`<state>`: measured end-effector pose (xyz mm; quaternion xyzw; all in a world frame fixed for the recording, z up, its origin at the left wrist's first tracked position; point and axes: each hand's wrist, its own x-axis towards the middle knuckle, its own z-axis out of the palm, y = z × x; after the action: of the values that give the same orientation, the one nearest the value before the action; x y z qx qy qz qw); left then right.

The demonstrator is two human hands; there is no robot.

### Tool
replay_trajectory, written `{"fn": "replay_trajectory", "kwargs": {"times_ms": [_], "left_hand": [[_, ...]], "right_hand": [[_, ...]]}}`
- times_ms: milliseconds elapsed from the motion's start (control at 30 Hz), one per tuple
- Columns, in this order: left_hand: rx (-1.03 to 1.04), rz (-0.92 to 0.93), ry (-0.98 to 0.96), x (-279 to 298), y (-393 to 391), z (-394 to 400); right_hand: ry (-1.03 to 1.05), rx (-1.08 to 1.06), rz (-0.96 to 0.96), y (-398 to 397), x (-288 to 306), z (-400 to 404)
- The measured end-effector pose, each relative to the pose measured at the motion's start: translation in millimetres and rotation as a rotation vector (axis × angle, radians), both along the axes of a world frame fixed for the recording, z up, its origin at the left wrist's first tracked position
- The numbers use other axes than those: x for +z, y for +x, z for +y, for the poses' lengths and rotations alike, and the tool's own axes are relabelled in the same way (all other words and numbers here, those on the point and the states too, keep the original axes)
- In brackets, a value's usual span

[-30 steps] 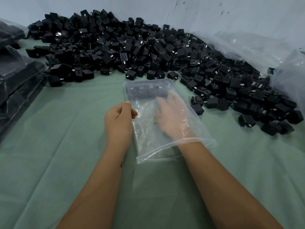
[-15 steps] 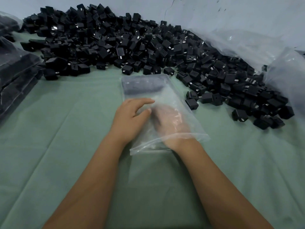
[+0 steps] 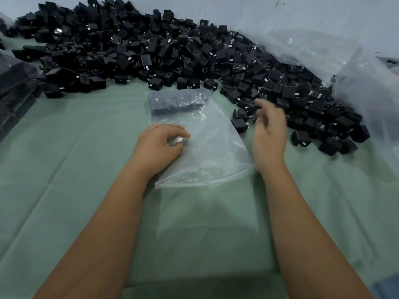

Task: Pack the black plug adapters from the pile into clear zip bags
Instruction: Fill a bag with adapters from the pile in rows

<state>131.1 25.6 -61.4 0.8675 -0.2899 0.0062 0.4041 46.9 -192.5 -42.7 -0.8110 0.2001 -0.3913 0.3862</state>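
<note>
While the head camera looks down over both bare forearms, the left hand (image 3: 158, 143) rests on the clear plastic zip bag (image 3: 200, 139), its fingers (image 3: 177, 131) curled and pinching the bag's left side against the pale green cloth-covered tabletop (image 3: 86, 169). The bag lies flat with its open mouth toward the person, and a row of black plug adapters (image 3: 172, 103) sits at its far, closed end. The right hand (image 3: 268, 130) is outside the bag, just beside its right edge, blurred, its fingers loosely spread and holding nothing, the fingertips above the near edge of the large pile of loose black plug adapters (image 3: 172, 46) that curves across the far side of the tabletop. Crumpled clear plastic sheeting (image 3: 323, 46) lies at the right behind the pile. Filled bags of dark items (image 3: 15, 83) are stacked at the left edge.
</note>
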Motion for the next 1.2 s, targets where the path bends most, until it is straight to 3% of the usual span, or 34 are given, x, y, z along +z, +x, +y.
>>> {"fn": "replay_trajectory", "kwargs": {"times_ms": [100, 200, 333, 400, 500, 600, 700, 833, 933, 1033, 1133, 1200], "left_hand": [[0.012, 0.023, -0.045, -1, -1, 0], [0.017, 0.048, -0.136, 4, -10, -1], [-0.166, 0.199, -0.242, 13, -21, 1], [-0.298, 0.273, -0.111, 15, -23, 4], [-0.39, 0.22, 0.15, 17, -21, 5], [-0.428, 0.28, 0.181, 21, -18, 9], [-0.378, 0.415, -0.04, 22, -20, 11], [-0.202, 0.447, -0.399, 30, -25, 9], [-0.119, 0.525, -0.561, 30, -23, 10], [-0.078, 0.541, -0.651, 27, -21, 11], [-0.196, 0.484, -0.664, 25, -22, 12], [-0.343, 0.484, -0.667, 25, -24, 11]], "right_hand": [[-0.081, 0.083, 0.385, 7, -21, -9], [-0.319, 0.049, 0.473, 11, -24, -8], [-0.255, -0.051, 0.342, 7, -22, -9], [-0.143, -0.101, 0.201, 2, -16, -7], [-0.027, -0.127, -0.031, -7, -3, 1], [-0.125, -0.11, -0.25, -16, 7, 25], [-0.354, 0.074, -0.384, -22, 5, 64], [-0.735, 0.334, -0.364, -24, -2, 101], [-0.885, 0.334, -0.28, -23, -2, 101], [-0.932, 0.297, -0.016, -24, -4, 98], [-0.854, 0.243, 0.299, -25, -3, 98], [-0.795, 0.184, 0.364, -25, -1, 99]]}}
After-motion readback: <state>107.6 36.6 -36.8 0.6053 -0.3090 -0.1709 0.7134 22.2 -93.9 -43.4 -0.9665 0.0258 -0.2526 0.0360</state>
